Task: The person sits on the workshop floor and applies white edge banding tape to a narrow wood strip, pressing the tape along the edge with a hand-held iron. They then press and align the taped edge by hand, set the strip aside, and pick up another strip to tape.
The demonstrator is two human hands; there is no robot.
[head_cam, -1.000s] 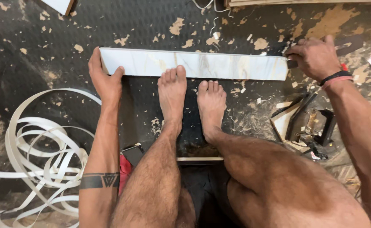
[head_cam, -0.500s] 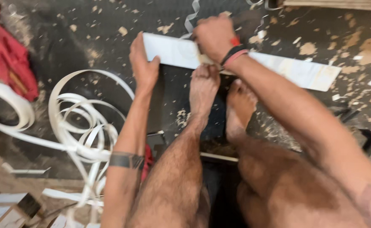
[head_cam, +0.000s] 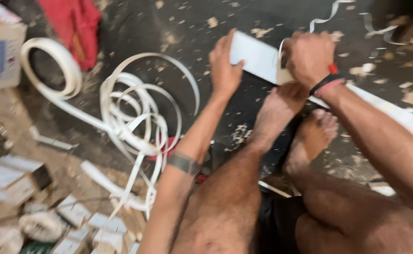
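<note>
White laminated board strip (head_cam: 263, 59): lies on the floor (head_cam: 169, 28) beyond the bare feet (head_cam: 281, 108). Left hand (head_cam: 224, 66): unchanged, fingers flat on its left end. Right hand (head_cam: 310, 54): shifted from the far right end to mid-strip, fingers clenched, apparently pinching white edge-banding tape (head_cam: 326, 16). Loose tape coils (head_cam: 131, 117) lie left.

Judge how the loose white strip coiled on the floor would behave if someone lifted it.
The white strip lies in loose overlapping loops, so it is probably thin and floppy, sagging and uncoiling when lifted. It looks light for its length. Its tangled loops might snag each other and drag along together.
</note>
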